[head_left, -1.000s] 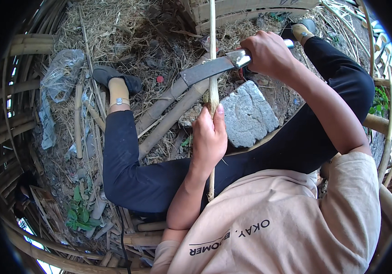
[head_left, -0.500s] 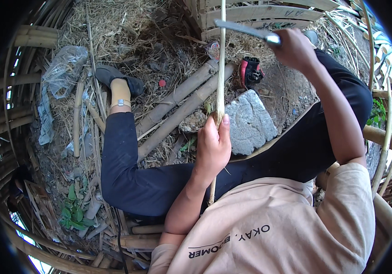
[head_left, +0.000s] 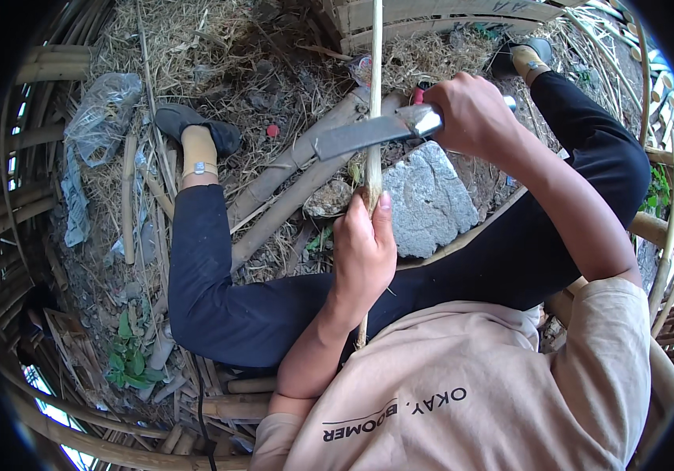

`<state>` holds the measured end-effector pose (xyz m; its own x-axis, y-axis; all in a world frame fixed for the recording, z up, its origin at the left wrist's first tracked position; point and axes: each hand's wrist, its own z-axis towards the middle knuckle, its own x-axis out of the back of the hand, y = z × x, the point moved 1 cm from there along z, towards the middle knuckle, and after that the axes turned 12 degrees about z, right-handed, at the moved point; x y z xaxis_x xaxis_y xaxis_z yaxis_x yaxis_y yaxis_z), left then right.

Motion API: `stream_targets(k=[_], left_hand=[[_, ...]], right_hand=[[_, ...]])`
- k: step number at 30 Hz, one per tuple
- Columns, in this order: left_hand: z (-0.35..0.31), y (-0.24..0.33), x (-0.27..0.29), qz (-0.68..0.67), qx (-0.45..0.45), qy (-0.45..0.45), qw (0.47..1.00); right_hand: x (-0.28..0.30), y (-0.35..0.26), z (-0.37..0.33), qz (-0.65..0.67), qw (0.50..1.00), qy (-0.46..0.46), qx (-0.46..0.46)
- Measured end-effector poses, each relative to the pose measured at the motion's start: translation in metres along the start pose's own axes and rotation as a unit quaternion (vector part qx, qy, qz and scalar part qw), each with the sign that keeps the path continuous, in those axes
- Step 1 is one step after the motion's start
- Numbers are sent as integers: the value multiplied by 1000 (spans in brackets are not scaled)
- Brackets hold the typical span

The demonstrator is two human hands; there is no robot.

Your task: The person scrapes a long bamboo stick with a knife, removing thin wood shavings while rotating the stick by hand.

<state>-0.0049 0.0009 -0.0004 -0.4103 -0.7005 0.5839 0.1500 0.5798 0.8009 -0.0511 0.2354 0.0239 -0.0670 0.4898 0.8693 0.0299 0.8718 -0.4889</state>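
Note:
My left hand (head_left: 364,251) is wrapped round a long pale wooden stick (head_left: 375,71), thumb along its side. The stick stands away from my body, its far end running out of view at the top and its lower tip near my shirt. A knife (head_left: 360,137) with a broad, blunt-ended blade is gripped in my right hand (head_left: 470,118). Its blade lies across the stick a little beyond my left hand. From this view I cannot tell how deep the edge sits in the wood. The far part of the stick looks smooth; darker, rough bark shows by my left thumb.
A grey stone block (head_left: 431,200) lies between my legs. Bamboo poles (head_left: 274,188) rest left of it on straw-strewn ground. A clear plastic bag (head_left: 105,118) lies at the far left. Pale slats (head_left: 447,23) stand at the back, and bamboo rails (head_left: 663,235) border the right.
My right hand has brought the knife nearer and lower along the stick, toward my left hand. The blade has turned its broad side into view. My left hand keeps its hold.

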Motion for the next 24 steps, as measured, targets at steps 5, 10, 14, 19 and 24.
stream_targets(k=[5, 10, 14, 19, 24], left_hand=[[-1, -1, 3, 33, 12, -10, 999], [-4, 4, 3, -11, 3, -32, 999], [1, -2, 2, -50, 10, -32, 998], [3, -5, 7, -94, 37, -54, 993], [3, -6, 4, -32, 23, -33, 999]], right_hand=[[7, 22, 15, -63, 996, 55, -5], [63, 81, 32, -105, 973, 166, -125], [58, 41, 15, -1, 986, 107, -127], [22, -1, 0, 8, 999, -25, -44], [0, -10, -5, 10, 1000, -25, -2]])
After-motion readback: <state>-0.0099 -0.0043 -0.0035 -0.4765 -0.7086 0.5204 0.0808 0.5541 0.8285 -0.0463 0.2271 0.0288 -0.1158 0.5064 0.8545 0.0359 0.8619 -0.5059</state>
